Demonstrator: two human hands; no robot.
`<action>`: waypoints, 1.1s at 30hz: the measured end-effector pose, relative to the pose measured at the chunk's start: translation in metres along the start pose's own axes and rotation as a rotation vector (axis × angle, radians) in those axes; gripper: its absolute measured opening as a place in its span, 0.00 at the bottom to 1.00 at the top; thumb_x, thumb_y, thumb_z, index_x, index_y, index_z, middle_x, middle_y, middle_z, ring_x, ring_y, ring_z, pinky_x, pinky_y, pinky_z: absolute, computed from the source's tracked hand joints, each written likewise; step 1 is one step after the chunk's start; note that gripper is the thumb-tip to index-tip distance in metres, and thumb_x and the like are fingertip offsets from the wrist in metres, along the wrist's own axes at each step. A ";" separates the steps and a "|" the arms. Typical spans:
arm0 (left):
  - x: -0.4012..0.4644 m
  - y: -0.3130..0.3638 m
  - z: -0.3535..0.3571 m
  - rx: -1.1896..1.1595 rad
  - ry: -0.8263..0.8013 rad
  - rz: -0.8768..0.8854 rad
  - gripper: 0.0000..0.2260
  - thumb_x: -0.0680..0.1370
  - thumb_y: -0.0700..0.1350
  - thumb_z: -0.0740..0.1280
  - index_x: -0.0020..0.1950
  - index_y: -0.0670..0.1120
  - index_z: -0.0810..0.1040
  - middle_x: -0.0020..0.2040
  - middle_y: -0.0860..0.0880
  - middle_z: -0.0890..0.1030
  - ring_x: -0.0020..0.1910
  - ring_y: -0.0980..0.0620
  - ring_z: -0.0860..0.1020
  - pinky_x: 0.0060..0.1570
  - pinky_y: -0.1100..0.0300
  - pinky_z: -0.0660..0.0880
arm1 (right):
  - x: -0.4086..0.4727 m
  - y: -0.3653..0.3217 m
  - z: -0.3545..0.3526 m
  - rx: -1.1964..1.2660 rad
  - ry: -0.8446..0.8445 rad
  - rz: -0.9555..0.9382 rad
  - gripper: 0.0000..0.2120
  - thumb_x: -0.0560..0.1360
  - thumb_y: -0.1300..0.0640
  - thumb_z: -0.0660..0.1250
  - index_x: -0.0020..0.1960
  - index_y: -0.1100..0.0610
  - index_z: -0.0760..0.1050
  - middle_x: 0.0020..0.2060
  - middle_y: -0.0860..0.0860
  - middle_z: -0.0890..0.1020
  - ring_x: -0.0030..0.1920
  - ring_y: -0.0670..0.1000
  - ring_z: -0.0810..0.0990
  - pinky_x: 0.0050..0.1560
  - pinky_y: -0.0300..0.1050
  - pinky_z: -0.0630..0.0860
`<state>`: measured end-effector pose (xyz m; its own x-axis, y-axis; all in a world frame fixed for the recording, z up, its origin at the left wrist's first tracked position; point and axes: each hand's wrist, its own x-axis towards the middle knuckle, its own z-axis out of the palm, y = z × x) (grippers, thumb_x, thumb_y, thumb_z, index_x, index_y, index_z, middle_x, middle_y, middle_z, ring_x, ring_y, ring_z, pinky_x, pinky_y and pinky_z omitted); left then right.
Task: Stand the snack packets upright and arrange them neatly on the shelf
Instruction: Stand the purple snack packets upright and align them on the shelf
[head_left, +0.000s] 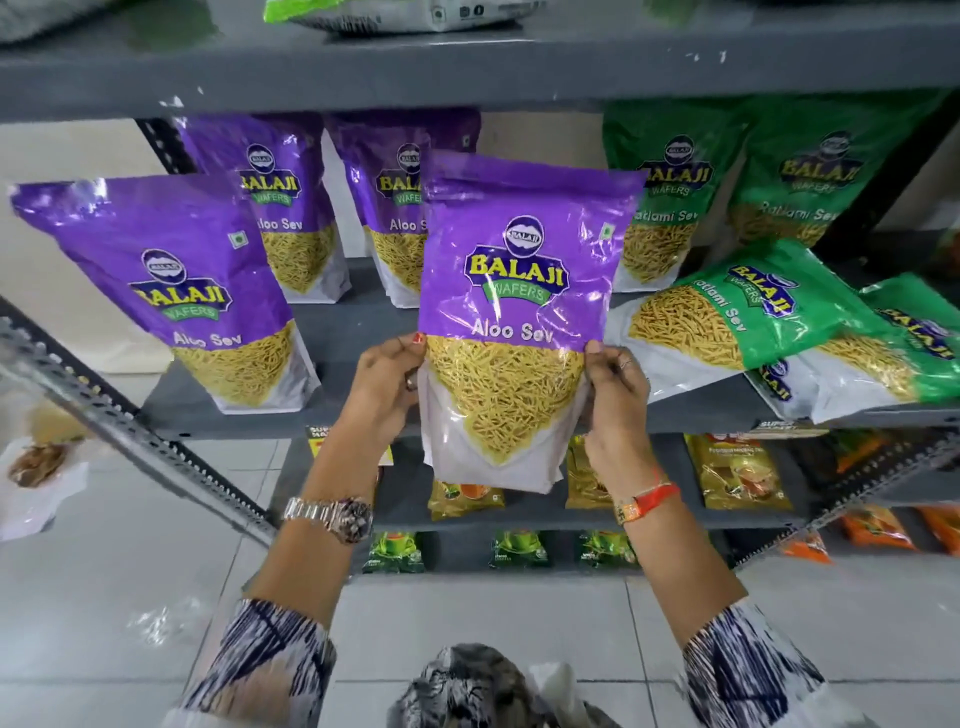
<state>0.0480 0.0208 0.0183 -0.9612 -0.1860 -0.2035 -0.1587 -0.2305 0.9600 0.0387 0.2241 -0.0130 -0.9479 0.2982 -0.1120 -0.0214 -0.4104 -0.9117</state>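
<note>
The grey metal shelf (332, 332) is carrying two groups of snack packets, and all positions below are being given relative to the held purple packet (519, 291), which is hanging upright in front of the shelf's front edge, its base below the shelf board and not resting on it. To the left of it, a purple Aloo Sev packet (171, 280) is standing upright near the front edge of the shelf. Behind it and to the left, a second purple packet (280, 208) is standing at the back; directly behind it, a third purple packet (384, 208) is standing, partly hidden. Behind it and to the right, two green Ratlami Sev packets (670, 192) are standing upright side by side at the back. To the right and nearer the front, a green packet (737, 322) is lying flat, overlapping another lying green packet (883, 358) at the far right. Below it, lower shelves are holding small yellow, green and orange packets. The left hand (387, 384) is gripping the held packet's left edge, thumb on the front and fingers closed behind. The right hand (618, 395) is gripping the right edge likewise, thumb forward. A wristwatch (337, 514) is sitting on the left wrist and a red thread band (649, 499) on the right.
</note>
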 end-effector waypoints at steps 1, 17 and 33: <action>-0.003 0.001 0.000 0.006 -0.031 0.024 0.12 0.78 0.35 0.56 0.37 0.43 0.73 0.20 0.55 0.76 0.18 0.62 0.71 0.21 0.71 0.69 | -0.001 -0.003 -0.001 0.025 -0.023 -0.019 0.11 0.78 0.60 0.62 0.37 0.54 0.70 0.26 0.43 0.77 0.33 0.43 0.74 0.35 0.37 0.72; -0.033 -0.010 -0.027 0.013 0.324 0.124 0.12 0.79 0.38 0.54 0.41 0.51 0.71 0.22 0.59 0.76 0.30 0.57 0.71 0.35 0.61 0.68 | -0.030 -0.004 0.031 -0.048 -0.316 0.036 0.07 0.79 0.59 0.60 0.44 0.51 0.71 0.41 0.50 0.81 0.43 0.48 0.80 0.52 0.52 0.77; 0.067 0.001 -0.067 -0.141 0.352 0.099 0.14 0.78 0.33 0.52 0.44 0.51 0.70 0.37 0.53 0.73 0.28 0.58 0.66 0.26 0.65 0.61 | 0.018 0.038 0.115 0.001 -0.317 0.139 0.06 0.80 0.58 0.57 0.46 0.51 0.70 0.43 0.50 0.81 0.43 0.48 0.81 0.60 0.65 0.74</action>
<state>-0.0018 -0.0563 -0.0072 -0.8305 -0.5243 -0.1881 -0.0127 -0.3198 0.9474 -0.0155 0.1148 -0.0037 -0.9934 -0.0429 -0.1063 0.1144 -0.4295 -0.8958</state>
